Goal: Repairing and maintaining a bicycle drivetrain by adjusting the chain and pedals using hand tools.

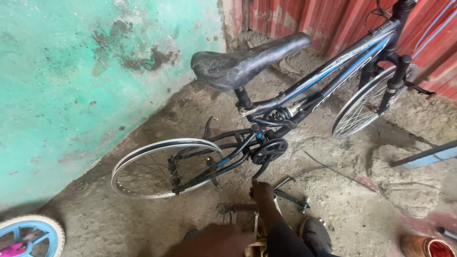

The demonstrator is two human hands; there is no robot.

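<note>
- A black bicycle (285,102) stands upright on the dirt floor (362,209), close along a green painted wall (85,85); its saddle end is near the wall's corner, so the wall seems to steady it while the lower parts get attention.
- Both wheels are bare rims without tyres: the rear rim (164,166) sits low near the wall, the front rim (369,102) is up by a red corrugated sheet (323,21).
- The right hand (263,192) reaches forward and down to just below the crank and chainring (269,151), at the pedal arm's lower end. Its fingers look curled closed, probably around the pedal arm or a tool, but the view is too dark to tell which.
- The left hand (216,240) sits low at the bottom edge of the view, near a small metal part (223,208) on the floor; whether its fingers are open or closed cannot be told.
- A loose cable (328,169) and a dark tool (291,197) lie on the floor right beside the right hand, within easy reach of the crank.
- The worn black saddle (243,62) stays high and clear of the hands.
- A small blue-and-white wheel (31,235) rests at the lower left, and a rusty can (426,247) at the lower right, both well apart from the hands.
</note>
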